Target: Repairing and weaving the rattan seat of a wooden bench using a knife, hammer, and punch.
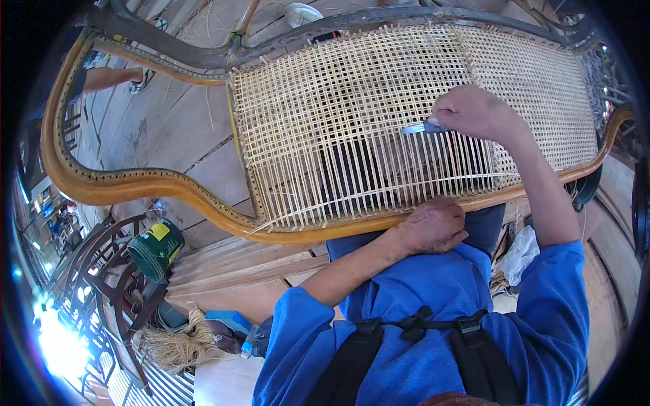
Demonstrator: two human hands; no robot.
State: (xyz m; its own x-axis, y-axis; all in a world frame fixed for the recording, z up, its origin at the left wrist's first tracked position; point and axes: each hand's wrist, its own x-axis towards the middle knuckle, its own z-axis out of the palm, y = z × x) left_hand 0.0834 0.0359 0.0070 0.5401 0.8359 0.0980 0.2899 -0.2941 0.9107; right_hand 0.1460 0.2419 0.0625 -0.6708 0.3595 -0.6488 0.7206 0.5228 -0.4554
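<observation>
A woven cane panel (352, 88) fills much of a curved wooden furniture frame (183, 189) lying across my lap. Its far part is a tight lattice, while the near part shows mostly upright strands with gaps. My right hand (474, 114) is closed round the dark handle of a flat, shiny-bladed tool (414, 128), whose blade points left over the weave. At the near rail, my left hand (433, 224) rests with curled fingers against the wood; whatever its fingers may hold is hidden. One pale cross strand (379, 193) runs through the uprights just beyond this hand.
A green bucket (157, 249) stands at the left, near dark curved chair parts (112, 284). Below it lie a bundle of loose cane (177, 342) and a plastic bottle (252, 344). A white plastic bag (520, 254) sits by my right elbow. Another person's leg (108, 79) shows far left.
</observation>
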